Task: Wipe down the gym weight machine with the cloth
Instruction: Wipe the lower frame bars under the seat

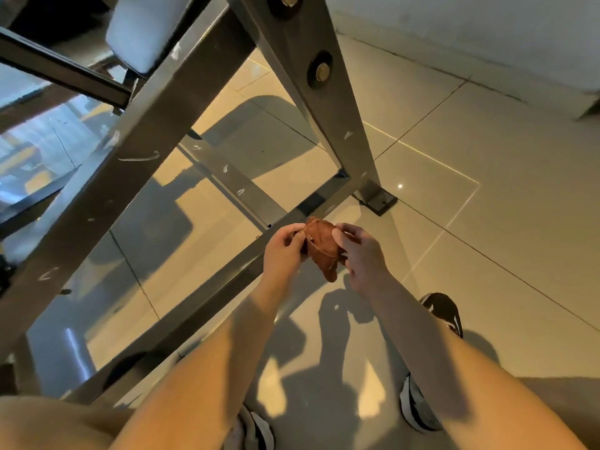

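Observation:
A small brown cloth (322,246) is bunched up between both hands, a little above the floor. My left hand (283,251) pinches its left edge with curled fingers. My right hand (360,256) grips its right side, thumb on top. The grey steel frame of the weight machine (130,164) rises at the left and centre, with scuffed paint marks. One low frame bar (227,280) runs diagonally just under my left hand. The cloth is not touching the frame.
An upright post (328,92) with two bolts ends in a floor plate (381,201) just beyond my hands. A white pad (139,30) sits at the top left. Glossy beige tiles (487,190) spread to the right. My shoes (444,313) stand on them.

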`<move>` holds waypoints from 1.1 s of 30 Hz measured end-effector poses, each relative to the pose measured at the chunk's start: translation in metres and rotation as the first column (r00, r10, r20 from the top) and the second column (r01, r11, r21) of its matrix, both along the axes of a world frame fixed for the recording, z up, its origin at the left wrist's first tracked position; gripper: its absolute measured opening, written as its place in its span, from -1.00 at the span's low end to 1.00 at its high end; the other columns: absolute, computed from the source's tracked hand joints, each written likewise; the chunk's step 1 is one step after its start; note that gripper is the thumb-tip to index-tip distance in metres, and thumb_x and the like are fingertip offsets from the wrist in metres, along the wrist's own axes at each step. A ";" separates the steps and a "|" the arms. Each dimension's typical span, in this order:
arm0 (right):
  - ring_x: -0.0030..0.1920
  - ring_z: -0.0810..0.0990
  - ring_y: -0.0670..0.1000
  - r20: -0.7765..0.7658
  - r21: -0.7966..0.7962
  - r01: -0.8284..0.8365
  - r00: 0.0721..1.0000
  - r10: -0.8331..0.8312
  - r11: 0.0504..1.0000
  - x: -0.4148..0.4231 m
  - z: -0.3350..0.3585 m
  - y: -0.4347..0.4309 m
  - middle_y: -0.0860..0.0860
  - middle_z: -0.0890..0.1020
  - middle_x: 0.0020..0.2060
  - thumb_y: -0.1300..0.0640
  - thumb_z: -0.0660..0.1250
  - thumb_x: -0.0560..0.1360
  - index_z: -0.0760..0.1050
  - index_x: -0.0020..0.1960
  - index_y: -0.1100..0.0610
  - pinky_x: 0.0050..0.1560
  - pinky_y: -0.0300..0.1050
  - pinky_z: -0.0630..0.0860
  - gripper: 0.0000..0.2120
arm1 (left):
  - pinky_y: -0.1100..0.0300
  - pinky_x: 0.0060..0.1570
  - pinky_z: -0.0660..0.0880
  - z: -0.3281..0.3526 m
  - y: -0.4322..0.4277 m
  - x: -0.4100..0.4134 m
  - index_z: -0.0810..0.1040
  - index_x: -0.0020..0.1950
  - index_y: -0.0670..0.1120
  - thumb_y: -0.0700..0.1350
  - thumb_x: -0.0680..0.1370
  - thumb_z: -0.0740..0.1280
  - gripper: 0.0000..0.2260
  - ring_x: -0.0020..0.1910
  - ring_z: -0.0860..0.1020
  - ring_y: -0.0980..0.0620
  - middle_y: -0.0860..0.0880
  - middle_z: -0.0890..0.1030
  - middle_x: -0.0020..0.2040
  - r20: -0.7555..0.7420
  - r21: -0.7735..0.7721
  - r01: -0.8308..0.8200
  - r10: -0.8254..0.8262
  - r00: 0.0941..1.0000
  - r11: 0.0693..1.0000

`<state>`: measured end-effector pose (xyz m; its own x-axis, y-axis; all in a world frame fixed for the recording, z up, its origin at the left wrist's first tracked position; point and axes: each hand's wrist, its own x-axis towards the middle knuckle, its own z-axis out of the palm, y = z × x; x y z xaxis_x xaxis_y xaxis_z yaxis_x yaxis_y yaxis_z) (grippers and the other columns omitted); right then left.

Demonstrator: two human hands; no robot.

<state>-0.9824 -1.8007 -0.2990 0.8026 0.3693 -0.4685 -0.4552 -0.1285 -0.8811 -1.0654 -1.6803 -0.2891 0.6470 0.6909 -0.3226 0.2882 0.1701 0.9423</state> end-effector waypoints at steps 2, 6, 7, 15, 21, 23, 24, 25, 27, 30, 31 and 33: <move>0.12 0.64 0.13 -0.015 0.006 0.069 0.998 -0.069 0.998 -0.002 0.001 -0.003 0.09 0.66 0.10 0.01 0.35 0.63 0.60 0.18 0.03 0.20 0.12 0.63 -0.82 | -0.07 0.12 0.64 -0.001 -0.001 0.002 0.65 0.09 0.01 -0.12 0.67 0.28 -0.86 0.09 0.64 -0.04 -0.07 0.64 0.08 0.021 0.012 0.000 0.000 1.000 1.000; 0.09 0.67 0.13 -0.104 0.061 0.225 0.970 -0.218 0.972 -0.006 0.005 -0.008 0.15 0.68 0.00 0.15 0.27 0.65 0.59 0.08 0.12 0.06 -0.01 0.68 -0.87 | -0.12 0.18 0.60 -0.006 -0.004 0.005 0.61 0.09 0.09 -0.11 0.68 0.22 -0.82 0.13 0.61 -0.07 -0.05 0.61 0.11 -0.014 0.007 -0.098 0.098 0.995 0.995; 0.12 0.66 0.10 -0.098 0.062 0.229 0.970 -0.223 0.971 -0.008 0.005 -0.011 0.13 0.67 0.04 0.17 0.26 0.65 0.57 0.14 0.15 0.07 -0.06 0.66 -0.86 | -0.12 0.19 0.60 -0.006 -0.006 0.005 0.59 0.14 0.08 -0.10 0.69 0.21 -0.82 0.14 0.61 -0.07 -0.07 0.60 0.13 -0.029 -0.025 -0.106 0.105 0.994 0.994; 0.03 0.68 0.09 -0.179 0.265 0.221 0.968 -0.178 0.939 -0.025 -0.001 -0.006 0.10 0.64 0.12 0.06 0.27 0.65 0.51 0.28 0.13 0.15 0.09 0.60 -0.74 | 0.11 0.01 0.66 -0.008 -0.022 -0.002 0.47 0.34 0.20 0.00 0.64 0.34 -0.72 0.22 0.57 -0.07 0.00 0.48 0.31 0.048 -0.207 0.152 -0.145 0.988 0.966; 0.24 0.57 0.11 0.154 0.089 -0.021 0.988 0.007 0.996 -0.024 -0.014 0.012 0.02 0.57 0.26 0.02 0.42 0.54 0.49 0.33 -0.10 0.18 0.06 0.64 -0.63 | -0.01 0.09 0.65 -0.005 -0.006 0.001 0.63 0.21 0.12 -0.08 0.70 0.24 -0.79 0.16 0.63 -0.01 0.00 0.64 0.16 0.019 -0.160 0.167 -0.166 0.986 0.973; 0.22 0.59 0.10 0.213 0.089 0.008 0.977 -0.026 0.996 -0.021 -0.016 0.021 0.02 0.60 0.19 0.12 0.43 0.55 0.55 0.25 -0.10 0.16 0.04 0.65 -0.70 | 0.02 0.12 0.64 -0.004 0.006 0.000 0.62 0.21 0.19 -0.04 0.71 0.20 -0.77 0.16 0.61 0.04 0.07 0.63 0.15 -0.037 -0.002 0.259 -0.259 0.965 0.966; 0.20 0.60 0.10 0.210 0.094 0.036 0.976 -0.056 0.995 -0.021 -0.016 0.025 0.02 0.61 0.16 0.16 0.43 0.55 0.56 0.22 -0.07 0.14 0.00 0.65 -0.72 | 0.07 0.15 0.62 -0.004 0.015 0.001 0.61 0.22 0.21 -0.01 0.71 0.19 -0.77 0.16 0.59 0.10 0.12 0.62 0.16 -0.086 0.119 0.328 -0.319 0.944 0.937; 0.18 0.60 0.09 0.204 0.088 0.070 0.975 -0.087 0.994 -0.020 -0.018 0.028 0.01 0.62 0.14 0.17 0.43 0.55 0.57 0.21 -0.05 0.12 -0.02 0.66 -0.74 | 0.17 0.17 0.60 -0.002 0.024 0.002 0.59 0.23 0.23 0.01 0.71 0.18 -0.78 0.15 0.58 0.17 0.17 0.61 0.16 -0.139 0.247 0.405 -0.381 0.914 0.880; 0.19 0.57 0.08 0.236 0.025 0.194 0.952 -0.195 0.981 -0.014 -0.025 0.035 0.01 0.60 0.16 0.17 0.42 0.55 0.56 0.21 -0.05 0.15 0.02 0.64 -0.73 | 0.43 0.11 0.47 0.001 0.041 0.003 0.56 0.25 0.24 0.00 0.71 0.19 -0.78 0.09 0.53 0.35 0.29 0.59 0.10 -0.246 0.475 0.516 -0.455 0.856 0.713; 0.24 0.53 0.05 0.207 0.070 0.427 0.878 -0.432 0.901 0.001 -0.028 0.050 -0.03 0.54 0.23 0.14 0.42 0.56 0.48 0.14 -0.21 0.15 -0.01 0.63 -0.71 | 0.36 0.12 0.44 -0.008 0.063 0.005 0.56 0.34 0.11 -0.06 0.71 0.17 -0.74 0.11 0.51 0.30 0.23 0.60 0.16 -0.273 0.679 0.481 -0.418 0.866 0.554; 0.25 0.50 0.02 0.198 0.071 0.420 0.883 -0.426 0.905 0.002 -0.026 0.058 -0.07 0.48 0.25 0.12 0.42 0.57 0.45 0.11 -0.24 0.09 -0.13 0.62 -0.71 | 0.25 0.14 0.47 -0.014 0.069 0.005 0.56 0.33 0.08 -0.08 0.72 0.16 -0.74 0.12 0.51 0.23 0.17 0.61 0.16 -0.267 0.698 0.467 -0.408 0.873 0.543; 0.23 0.42 -0.04 0.255 0.005 0.226 0.942 -0.219 0.974 -0.004 -0.024 0.075 -0.12 0.35 0.23 0.05 0.41 0.58 0.44 0.20 -0.22 0.10 -0.19 0.57 -0.72 | 0.16 0.17 0.49 -0.026 0.075 0.003 0.57 0.32 0.03 -0.10 0.72 0.14 -0.73 0.14 0.53 0.15 0.10 0.62 0.17 -0.253 0.672 0.470 -0.419 0.872 0.572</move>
